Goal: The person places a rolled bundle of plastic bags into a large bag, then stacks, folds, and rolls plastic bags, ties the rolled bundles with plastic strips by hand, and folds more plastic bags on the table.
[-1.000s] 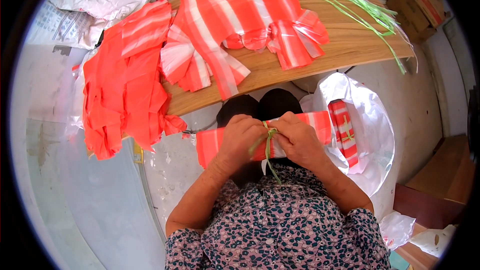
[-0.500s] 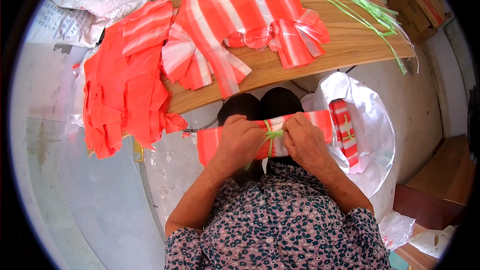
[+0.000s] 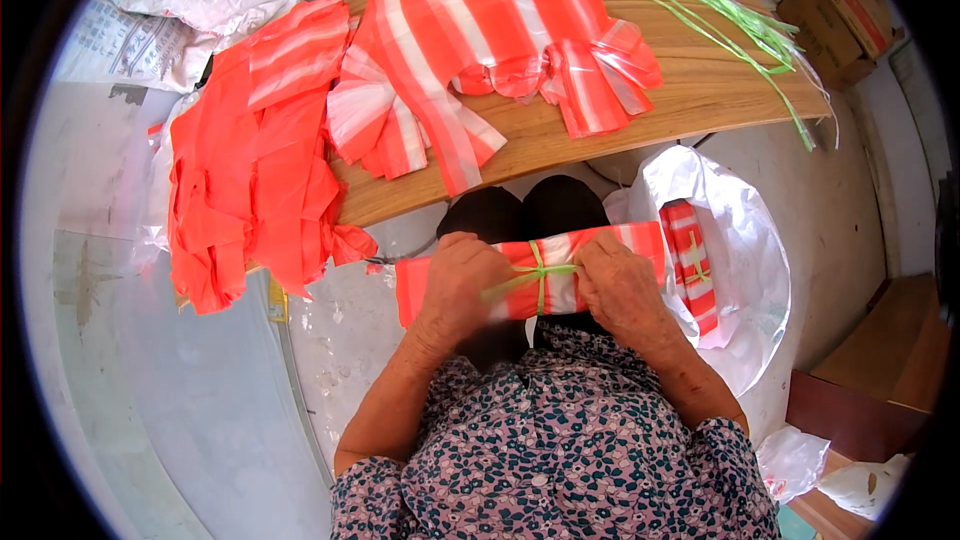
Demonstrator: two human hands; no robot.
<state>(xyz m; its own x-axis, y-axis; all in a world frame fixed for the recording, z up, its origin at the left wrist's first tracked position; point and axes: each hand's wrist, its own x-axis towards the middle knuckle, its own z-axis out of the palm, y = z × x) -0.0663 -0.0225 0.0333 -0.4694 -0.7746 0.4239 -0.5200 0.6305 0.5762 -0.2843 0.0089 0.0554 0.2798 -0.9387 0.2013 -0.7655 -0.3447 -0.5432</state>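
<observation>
Wooden table [image 3: 740, 105] across top, striped red-white bags [image 3: 490, 15] heaped on it. White sack [image 3: 752, 290] on the right, open. Red-white bundle [image 3: 561, 292] lies crosswise over the dark-clad legs [image 3: 564, 208], near table edge. Forearms [image 3: 388, 395] slant up and inward, elbows bent out. Right hand [image 3: 622, 285] knuckles up, fingers narrow, pinching one end of green tie [image 3: 541, 275] at bundle's middle. Left hand [image 3: 462, 285] curled over bundle's left half; motion-blurred, can't tell if it grips the other strand.
</observation>
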